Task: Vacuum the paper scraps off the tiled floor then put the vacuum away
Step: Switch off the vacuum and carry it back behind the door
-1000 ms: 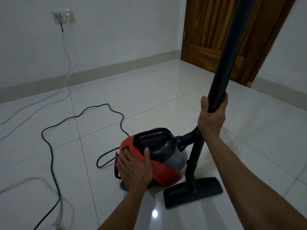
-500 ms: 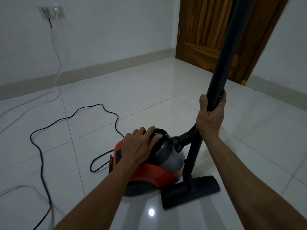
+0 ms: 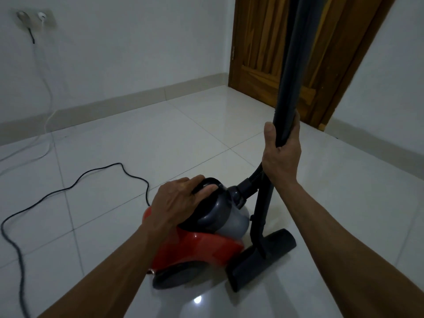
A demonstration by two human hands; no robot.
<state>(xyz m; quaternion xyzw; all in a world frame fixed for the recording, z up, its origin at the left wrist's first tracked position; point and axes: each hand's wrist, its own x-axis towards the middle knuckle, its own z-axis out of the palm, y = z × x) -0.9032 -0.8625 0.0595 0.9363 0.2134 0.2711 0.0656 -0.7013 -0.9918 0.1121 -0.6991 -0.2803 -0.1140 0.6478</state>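
A red and grey canister vacuum sits on the white tiled floor in front of me. My left hand wraps over its black top handle. My right hand grips the black wand, which stands nearly upright. The wand's black floor nozzle rests on the tiles to the right of the canister. A ribbed hose joins canister and wand. No paper scraps show on the floor.
The black power cord snakes across the tiles at left up to a wall socket. White cables hang from the same socket. A wooden door stands at the back right.
My left hand moved from the canister's red rear up onto the top handle and closed on it. The view shifted closer. My right hand kept its hold on the wand.
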